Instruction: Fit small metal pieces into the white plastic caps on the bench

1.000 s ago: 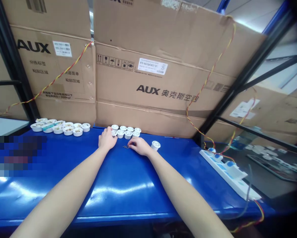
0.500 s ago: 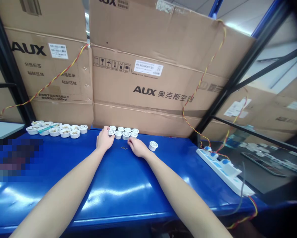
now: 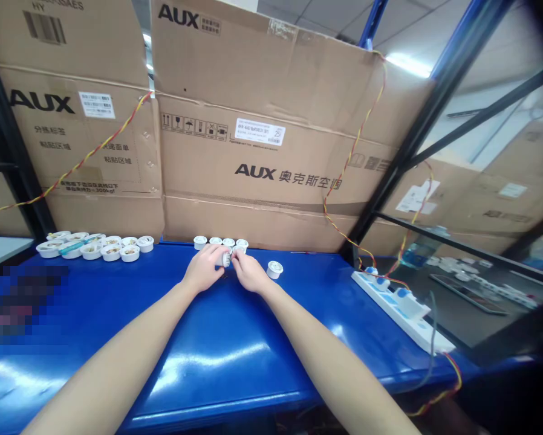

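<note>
White cup (image 3: 225, 260), turned on its side, is between the two hands near the middle of the scene. At the far left, a cluster of open tubs (image 3: 111, 252) stands on the blue table (image 3: 235, 362), a teal strip (image 3: 71, 246) lying across some of them. Next comes the left hand (image 3: 204, 267), its fingers closed around the white cup. Just beyond, small cups (image 3: 215, 241) stand by the cardboard (image 3: 199, 151), partly hidden by the hands. The right hand (image 3: 250, 272) has thumb and fingers drawn narrow beside the held cup; I cannot tell whether they pinch anything. Right of it, a lone cup (image 3: 275, 269) stands upright. Farther right lies a white power strip (image 3: 403, 308).
</note>
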The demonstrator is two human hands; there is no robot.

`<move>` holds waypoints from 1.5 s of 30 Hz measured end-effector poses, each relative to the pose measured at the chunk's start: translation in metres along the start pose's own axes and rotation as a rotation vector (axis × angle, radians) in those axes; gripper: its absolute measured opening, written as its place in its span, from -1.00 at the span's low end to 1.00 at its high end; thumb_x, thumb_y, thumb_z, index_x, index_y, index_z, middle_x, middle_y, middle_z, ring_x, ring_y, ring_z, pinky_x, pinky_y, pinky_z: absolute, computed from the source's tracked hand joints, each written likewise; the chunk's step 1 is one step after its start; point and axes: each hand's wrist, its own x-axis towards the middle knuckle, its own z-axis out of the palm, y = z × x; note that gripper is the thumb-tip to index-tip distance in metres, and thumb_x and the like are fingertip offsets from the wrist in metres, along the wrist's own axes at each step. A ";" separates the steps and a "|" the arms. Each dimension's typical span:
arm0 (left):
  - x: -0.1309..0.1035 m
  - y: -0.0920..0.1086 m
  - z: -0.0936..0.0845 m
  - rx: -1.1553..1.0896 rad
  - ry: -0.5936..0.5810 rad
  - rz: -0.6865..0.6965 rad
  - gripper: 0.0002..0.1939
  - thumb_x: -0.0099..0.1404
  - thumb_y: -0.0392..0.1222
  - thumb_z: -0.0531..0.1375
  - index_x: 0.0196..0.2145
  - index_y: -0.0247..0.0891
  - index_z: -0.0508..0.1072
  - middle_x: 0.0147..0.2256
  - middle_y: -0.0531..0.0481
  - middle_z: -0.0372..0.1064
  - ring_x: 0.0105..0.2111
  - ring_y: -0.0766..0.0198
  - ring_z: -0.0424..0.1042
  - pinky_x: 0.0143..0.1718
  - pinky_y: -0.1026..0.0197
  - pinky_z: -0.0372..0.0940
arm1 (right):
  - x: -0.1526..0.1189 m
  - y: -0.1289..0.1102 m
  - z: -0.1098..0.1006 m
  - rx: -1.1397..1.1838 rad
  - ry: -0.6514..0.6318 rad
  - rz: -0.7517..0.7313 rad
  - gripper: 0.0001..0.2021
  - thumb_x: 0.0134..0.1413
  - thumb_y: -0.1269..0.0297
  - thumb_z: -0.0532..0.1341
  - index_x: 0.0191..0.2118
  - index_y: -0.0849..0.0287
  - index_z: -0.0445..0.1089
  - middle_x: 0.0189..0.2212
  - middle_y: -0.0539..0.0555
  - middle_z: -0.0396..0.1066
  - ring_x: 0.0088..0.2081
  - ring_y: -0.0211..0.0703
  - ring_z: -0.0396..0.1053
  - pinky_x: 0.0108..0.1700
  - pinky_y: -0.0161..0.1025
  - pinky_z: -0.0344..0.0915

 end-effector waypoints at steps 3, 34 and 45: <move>0.000 -0.003 0.001 0.009 0.032 0.066 -0.55 0.14 -0.38 0.16 0.00 -0.10 0.41 0.04 0.00 0.39 0.08 0.14 0.32 0.13 0.13 0.27 | 0.000 0.001 0.001 -0.009 -0.004 0.008 -0.82 0.37 0.24 -0.06 -0.18 0.12 0.23 -0.29 0.14 0.46 -0.26 -0.05 0.41 -0.21 -0.23 0.18; 0.000 -0.001 0.009 -0.220 0.206 0.002 -0.68 0.23 -0.15 0.23 -0.04 -0.15 0.40 -0.05 -0.01 0.48 -0.12 0.19 0.50 -0.08 0.17 0.41 | 0.001 -0.010 -0.002 0.553 0.348 0.026 -0.72 0.18 0.00 0.11 -0.22 0.13 0.30 -0.37 -0.01 0.39 -0.37 -0.22 0.32 -0.28 -0.28 0.27; 0.000 -0.006 0.009 -0.156 0.142 0.083 -0.58 0.20 -0.20 0.22 0.03 -0.16 0.35 0.00 -0.03 0.44 -0.02 0.16 0.44 0.02 0.14 0.35 | -0.007 -0.021 -0.030 -0.182 0.197 -0.026 -0.58 0.08 0.01 0.25 0.01 0.11 0.39 -0.08 0.13 0.49 -0.08 -0.05 0.42 -0.07 -0.24 0.27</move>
